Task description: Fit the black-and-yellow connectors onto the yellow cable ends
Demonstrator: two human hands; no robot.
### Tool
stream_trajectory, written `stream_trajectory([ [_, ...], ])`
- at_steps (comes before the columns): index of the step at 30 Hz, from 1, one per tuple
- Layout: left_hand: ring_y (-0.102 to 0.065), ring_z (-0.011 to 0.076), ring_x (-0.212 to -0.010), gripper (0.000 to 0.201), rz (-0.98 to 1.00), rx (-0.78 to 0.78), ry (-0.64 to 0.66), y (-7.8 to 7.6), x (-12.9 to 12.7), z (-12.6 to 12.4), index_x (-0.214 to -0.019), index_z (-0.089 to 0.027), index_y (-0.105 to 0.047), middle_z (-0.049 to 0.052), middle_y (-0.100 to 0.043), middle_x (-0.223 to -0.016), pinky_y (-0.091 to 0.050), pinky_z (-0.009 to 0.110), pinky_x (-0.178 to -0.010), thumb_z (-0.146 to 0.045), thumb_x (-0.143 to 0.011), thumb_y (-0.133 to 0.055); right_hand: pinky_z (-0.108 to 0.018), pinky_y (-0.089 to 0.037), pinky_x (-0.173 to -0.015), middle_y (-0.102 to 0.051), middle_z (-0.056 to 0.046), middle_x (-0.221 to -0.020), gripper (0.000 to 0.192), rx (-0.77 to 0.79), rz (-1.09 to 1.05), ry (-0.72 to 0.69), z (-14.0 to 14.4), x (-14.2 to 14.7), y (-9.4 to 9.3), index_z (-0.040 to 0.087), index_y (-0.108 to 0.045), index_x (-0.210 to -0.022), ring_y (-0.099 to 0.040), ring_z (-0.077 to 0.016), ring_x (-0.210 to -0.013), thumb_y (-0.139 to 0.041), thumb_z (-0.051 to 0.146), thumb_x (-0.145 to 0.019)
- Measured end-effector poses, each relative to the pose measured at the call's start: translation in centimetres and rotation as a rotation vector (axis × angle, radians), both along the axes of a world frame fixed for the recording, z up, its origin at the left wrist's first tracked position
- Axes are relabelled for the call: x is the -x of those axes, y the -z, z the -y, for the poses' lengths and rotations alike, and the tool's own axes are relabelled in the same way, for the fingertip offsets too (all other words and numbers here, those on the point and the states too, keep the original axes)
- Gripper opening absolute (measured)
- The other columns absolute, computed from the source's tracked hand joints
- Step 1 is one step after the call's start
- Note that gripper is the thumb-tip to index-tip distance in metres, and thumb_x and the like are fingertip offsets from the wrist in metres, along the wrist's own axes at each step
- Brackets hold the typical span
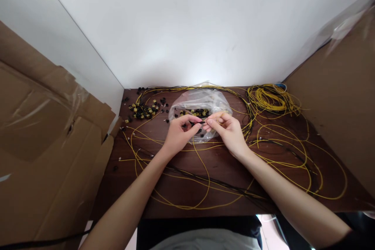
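My left hand (181, 132) pinches a small dark piece (202, 122) between thumb and forefinger. At its other end, the thumb and fingertips of my right hand (227, 129) close on the same piece. Its exact kind is too small to make out. A thin yellow cable (202, 160) drops in a loop from just below my left fingertips. Right behind and beneath both hands lies a clear plastic bag (187, 101). Several small black and yellow parts (197, 113) show in and around it.
A loose pile of black and yellow parts (143, 111) lies at the back left of the brown table (117, 191). A coiled bundle of yellow cable (268, 99) sits at the back right. Long yellow and black cables cross the tabletop. Cardboard (43, 144) walls the left side, and more cardboard (340, 86) the right.
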State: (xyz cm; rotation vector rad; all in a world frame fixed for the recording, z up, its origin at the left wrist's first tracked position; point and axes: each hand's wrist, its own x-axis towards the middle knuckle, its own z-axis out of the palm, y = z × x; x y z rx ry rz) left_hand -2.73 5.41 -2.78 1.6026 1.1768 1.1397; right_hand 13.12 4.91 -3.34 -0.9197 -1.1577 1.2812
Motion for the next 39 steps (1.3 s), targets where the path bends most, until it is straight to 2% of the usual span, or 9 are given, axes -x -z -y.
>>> stream_trajectory([
  [5, -0.048, 0.0079, -0.056, 0.012, -0.003, -0.007, 0.000, 0.04, -0.02, 0.01, -0.082, -0.014, -0.069, 0.004, -0.068, -0.077, -0.039, 0.021, -0.053, -0.020, -0.073, -0.064, -0.028, -0.056, -0.060, -0.066, 0.000, -0.069, 0.023, -0.002, -0.025, 0.006, 0.04, 0.06, -0.06, 0.018, -0.057, -0.079, -0.066, -0.0136, -0.062, -0.070, 0.036, -0.073],
  [16, -0.050, 0.0080, -0.057, 0.013, -0.001, 0.015, 0.008, 0.07, -0.03, 0.03, -0.084, -0.014, -0.069, 0.005, -0.068, -0.079, -0.039, 0.021, -0.053, -0.021, -0.074, -0.063, -0.025, -0.053, -0.062, -0.065, 0.000, -0.067, 0.019, 0.012, 0.090, -0.008, 0.22, -0.07, -0.41, 0.018, -0.064, -0.076, -0.064, -0.0110, -0.062, -0.073, 0.033, -0.070],
  [25, -0.052, 0.0090, -0.058, 0.013, -0.005, 0.023, 0.007, -0.24, -0.12, 0.16, -0.084, -0.014, -0.069, 0.004, -0.069, -0.077, -0.041, 0.022, -0.054, -0.021, -0.074, -0.063, -0.029, -0.055, -0.062, -0.066, -0.001, -0.070, 0.026, 0.006, 0.019, -0.018, 0.07, 0.07, -0.20, 0.018, -0.056, -0.079, -0.065, -0.0133, -0.063, -0.068, 0.041, -0.074],
  [30, -0.053, 0.0091, -0.058, 0.013, -0.007, 0.017, 0.011, -0.08, -0.06, 0.14, -0.084, -0.014, -0.069, 0.004, -0.069, -0.078, -0.042, 0.022, -0.054, -0.021, -0.074, -0.063, -0.028, -0.055, -0.064, -0.066, -0.001, -0.068, 0.026, 0.013, 0.035, 0.002, 0.17, 0.07, -0.31, 0.019, -0.058, -0.083, -0.065, -0.0137, -0.065, -0.070, 0.040, -0.072],
  [35, -0.054, 0.0093, -0.060, 0.014, -0.013, 0.021, 0.017, -0.06, -0.05, 0.12, -0.084, -0.014, -0.069, 0.005, -0.068, -0.080, -0.043, 0.022, -0.055, -0.022, -0.074, -0.063, -0.027, -0.053, -0.064, -0.066, 0.000, -0.070, 0.019, -0.001, 0.082, 0.021, 0.21, -0.20, -0.47, 0.019, -0.065, -0.081, -0.064, -0.0128, -0.064, -0.072, 0.033, -0.070],
  [39, -0.049, 0.0076, -0.056, 0.012, -0.014, 0.020, 0.011, -0.21, -0.11, 0.15, -0.082, -0.013, -0.069, 0.004, -0.067, -0.077, -0.039, 0.021, -0.052, -0.020, -0.074, -0.063, -0.027, -0.053, -0.063, -0.067, 0.000, -0.071, 0.016, -0.012, 0.070, 0.026, 0.18, -0.21, -0.50, 0.019, -0.065, -0.077, -0.064, -0.0121, -0.064, -0.072, 0.032, -0.071],
])
